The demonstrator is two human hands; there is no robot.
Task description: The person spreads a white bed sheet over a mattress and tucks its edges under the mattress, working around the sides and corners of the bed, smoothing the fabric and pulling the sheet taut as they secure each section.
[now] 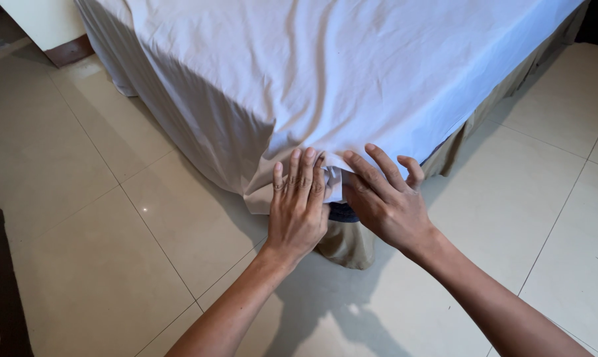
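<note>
A: The left hand [298, 208] lies flat, fingers together, pressed on the folded corner of the white bedsheet [325, 79]. It grips nothing.

B: And the right hand [386, 198]?

A: Fingers spread on the same fold, just beside the left, fingertips touching the sheet's hem; nothing clasped either.

B: Where does the corner sit?

A: Straight ahead of both hands, at the bed's near corner, the hem running down toward the beige bed skirt [348, 241] and tiled floor [114, 218]. Both hands are equally close.

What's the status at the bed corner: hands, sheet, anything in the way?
Left hand flat on the white sheet at the corner. Right hand pressing the sheet's edge beside it. Tan bed skirt hangs below; nothing blocking.
</note>
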